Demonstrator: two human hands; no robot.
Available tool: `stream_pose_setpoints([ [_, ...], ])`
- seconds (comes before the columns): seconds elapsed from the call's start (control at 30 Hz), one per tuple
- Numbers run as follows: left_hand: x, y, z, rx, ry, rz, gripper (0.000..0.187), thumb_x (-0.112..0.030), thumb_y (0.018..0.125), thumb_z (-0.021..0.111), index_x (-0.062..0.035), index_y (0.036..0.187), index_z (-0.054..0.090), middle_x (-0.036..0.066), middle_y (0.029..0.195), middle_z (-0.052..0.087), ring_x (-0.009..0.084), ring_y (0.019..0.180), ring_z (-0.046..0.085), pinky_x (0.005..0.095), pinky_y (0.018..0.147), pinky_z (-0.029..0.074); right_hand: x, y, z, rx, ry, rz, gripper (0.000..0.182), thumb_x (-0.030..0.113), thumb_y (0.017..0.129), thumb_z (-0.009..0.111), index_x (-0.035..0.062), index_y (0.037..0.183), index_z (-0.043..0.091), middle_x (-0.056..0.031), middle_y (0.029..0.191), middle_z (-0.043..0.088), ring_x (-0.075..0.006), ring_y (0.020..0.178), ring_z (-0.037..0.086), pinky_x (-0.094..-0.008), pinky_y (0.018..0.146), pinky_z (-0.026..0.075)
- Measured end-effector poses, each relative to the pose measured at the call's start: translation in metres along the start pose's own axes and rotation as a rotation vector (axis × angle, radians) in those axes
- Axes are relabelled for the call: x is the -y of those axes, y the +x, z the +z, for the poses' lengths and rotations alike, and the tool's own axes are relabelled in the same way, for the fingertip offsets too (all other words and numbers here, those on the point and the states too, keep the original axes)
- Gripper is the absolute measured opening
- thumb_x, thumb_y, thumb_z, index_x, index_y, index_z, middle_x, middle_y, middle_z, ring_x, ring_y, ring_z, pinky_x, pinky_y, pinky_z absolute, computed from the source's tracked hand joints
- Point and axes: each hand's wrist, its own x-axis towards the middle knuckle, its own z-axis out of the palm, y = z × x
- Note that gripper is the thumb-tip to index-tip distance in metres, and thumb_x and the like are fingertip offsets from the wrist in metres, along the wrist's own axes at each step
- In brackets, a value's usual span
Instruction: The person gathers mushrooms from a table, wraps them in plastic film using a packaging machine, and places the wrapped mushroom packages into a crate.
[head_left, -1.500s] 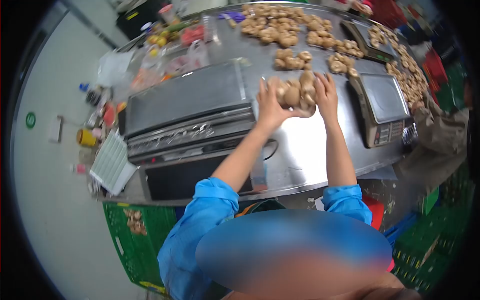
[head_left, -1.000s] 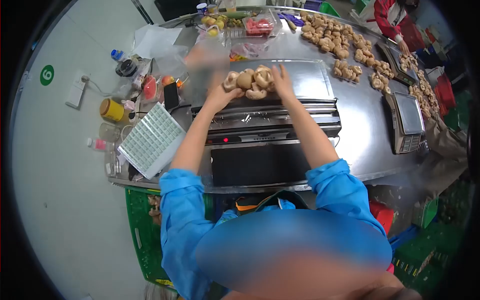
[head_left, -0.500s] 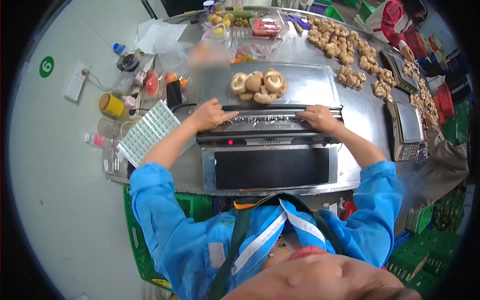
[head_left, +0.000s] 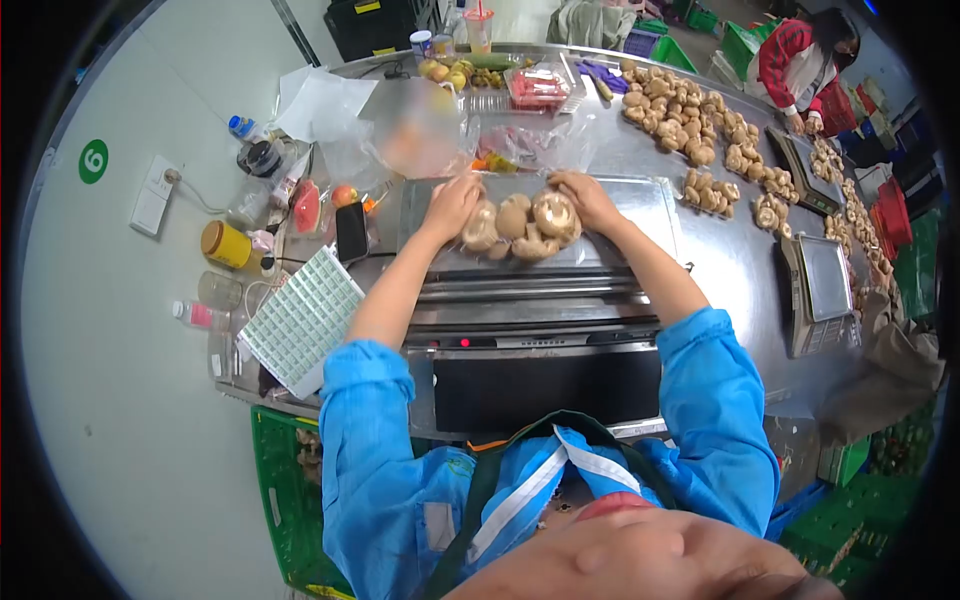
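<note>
Several brown shiitake mushrooms point(head_left: 520, 228) sit in what looks like a shallow clear tray on the metal top of a film-wrapping machine point(head_left: 560, 342). My left hand point(head_left: 455, 207) is closed at the tray's left side, with fingers curled toward its far corner. On the opposite side, my right hand point(head_left: 584, 200) is bent round the right edge, close to the mushrooms. Most of the tray's rim is hidden by mushrooms and fingers. Nearer my body lie the machine's black bars, a small red light and a dark plate point(head_left: 545, 390).
More mushrooms point(head_left: 680, 110) spread along the right side, near two scales point(head_left: 825, 280). A white gridded sheet point(head_left: 302, 320) and a phone point(head_left: 351, 232) lie left. Plastic bags and food packs point(head_left: 540, 88) sit beyond the machine. Another person point(head_left: 800, 65) works at far right.
Both hands have moved from the film at the machine's bars forward to the two sides of the mushrooms. The camera view has shifted, so the machine appears lower.
</note>
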Motion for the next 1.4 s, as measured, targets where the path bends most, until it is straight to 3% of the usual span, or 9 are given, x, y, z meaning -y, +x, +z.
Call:
stream_pose_setpoints([
  [0.13,-0.021,-0.030,-0.023,0.090,0.053,0.127,0.028,-0.025,0.086,0.045,-0.0031,0.098,0.058,0.018,0.102,0.058,0.0334,0.096,0.054,0.0366,0.081,0.042,0.022,-0.026,-0.016,0.063,-0.070,-0.059,0.023,0.020,0.091,0.044,0.0038,0.101,0.057,-0.0130,0.098,0.061,-0.0207,0.091,0.059,-0.0329,0.079,0.044],
  [0.2,-0.049,-0.048,-0.040,0.314,-0.382,-0.170,0.034,-0.028,0.089,0.041,-0.0016,0.105,0.056,0.018,0.096,0.060,0.0325,0.092,0.056,0.0354,0.080,0.042,0.059,-0.043,-0.032,0.249,0.516,0.513,0.028,0.022,0.093,0.040,0.0020,0.105,0.055,-0.0125,0.098,0.061,-0.0215,0.091,0.059,-0.0324,0.080,0.044],
  [0.43,-0.123,-0.100,-0.055,0.020,-0.472,-0.367,0.038,-0.031,0.092,0.044,0.0050,0.087,0.053,0.008,0.055,0.043,0.0119,0.056,0.036,0.0301,0.052,0.035,0.113,-0.083,-0.072,0.276,0.588,0.675,0.035,0.024,0.096,0.035,-0.0019,0.100,0.058,-0.0046,0.087,0.060,-0.0090,0.081,0.053,-0.0218,0.072,0.043],
  [0.63,-0.159,-0.209,-0.022,0.264,-0.882,-0.977,0.039,-0.032,0.094,0.043,0.0012,0.088,0.063,0.001,0.079,0.061,0.0077,0.074,0.051,0.0256,0.070,0.042,0.170,-0.189,-0.051,0.426,0.925,1.271,0.037,0.029,0.094,0.040,-0.0018,0.089,0.059,-0.0060,0.074,0.060,-0.0098,0.069,0.055,-0.0256,0.063,0.045],
  [0.77,-0.161,-0.253,-0.017,0.263,-0.532,-0.660,0.035,-0.033,0.092,0.047,-0.0012,0.086,0.062,0.003,0.068,0.060,0.0095,0.063,0.055,0.0251,0.058,0.044,0.187,-0.257,-0.023,0.147,0.500,0.910,0.028,0.024,0.089,0.048,-0.0009,0.081,0.059,-0.0057,0.066,0.059,-0.0118,0.063,0.056,-0.0285,0.056,0.046],
  [1.0,-0.207,-0.357,-0.040,0.256,-1.109,-1.454,0.045,-0.043,0.092,0.042,-0.0077,0.065,0.048,0.001,0.044,0.040,0.0116,0.034,0.035,0.0262,0.034,0.026,0.235,-0.323,-0.079,0.171,1.006,1.472,0.027,0.027,0.092,0.046,0.0052,0.079,0.056,0.0016,0.058,0.050,-0.0055,0.049,0.042,-0.0213,0.044,0.032],
  [1.17,-0.216,-0.388,0.038,0.374,-1.238,-1.171,0.034,-0.039,0.091,0.044,-0.0078,0.079,0.052,0.003,0.059,0.043,0.0148,0.050,0.042,0.0287,0.044,0.030,0.282,-0.337,0.012,0.252,1.232,1.641,0.031,0.024,0.090,0.049,-0.0001,0.109,0.056,-0.0058,0.092,0.062,-0.0149,0.080,0.059,-0.0296,0.070,0.049],
  [1.23,-0.244,-0.352,0.046,0.341,-1.276,-0.879,0.032,-0.038,0.091,0.044,-0.0078,0.083,0.051,0.004,0.065,0.044,0.0164,0.056,0.043,0.0306,0.049,0.031,0.284,-0.314,0.028,0.732,1.135,1.029,0.034,0.022,0.090,0.048,0.0006,0.115,0.050,-0.0099,0.109,0.058,-0.0190,0.099,0.057,-0.0324,0.086,0.046],
  [1.4,-0.280,-0.322,0.040,0.264,-1.231,-0.360,0.029,-0.036,0.090,0.044,-0.0078,0.095,0.049,0.006,0.082,0.045,0.0204,0.072,0.044,0.0355,0.061,0.033,0.318,-0.309,0.019,0.926,1.142,0.873,0.046,0.027,0.084,0.056,0.0005,0.120,0.046,-0.0111,0.113,0.055,-0.0217,0.103,0.054,-0.0334,0.088,0.045],
])
